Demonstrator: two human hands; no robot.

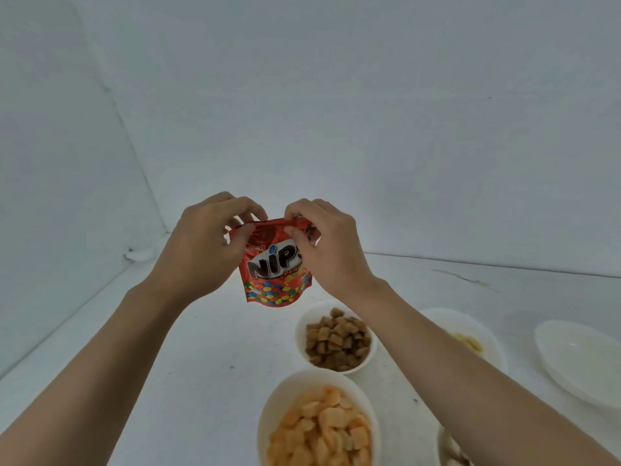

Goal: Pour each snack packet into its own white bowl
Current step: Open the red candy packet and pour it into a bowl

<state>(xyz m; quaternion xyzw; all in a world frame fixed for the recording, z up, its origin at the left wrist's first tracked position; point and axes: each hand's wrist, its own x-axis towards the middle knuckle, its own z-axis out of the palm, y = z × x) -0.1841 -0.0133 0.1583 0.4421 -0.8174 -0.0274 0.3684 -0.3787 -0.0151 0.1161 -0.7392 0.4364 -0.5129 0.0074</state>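
A red Nips candy packet (274, 274) hangs upright in the air above the white table. My left hand (205, 243) pinches its top edge at the left, and my right hand (327, 243) pinches the top edge at the right. Below the packet, a white bowl (300, 334) holds brown square snacks. Nearer to me, a second white bowl (272, 408) holds orange puffed snacks. An empty white bowl (571, 361) sits at the far right. Another white bowl (484, 334) with pale yellow snacks is partly hidden behind my right forearm.
White walls close the table at the back and left, meeting in a corner (161, 230). A further white bowl's rim (443, 445) shows at the bottom edge, mostly hidden under my right arm. The bare white tabletop (168, 381) stretches to the left of the bowls.
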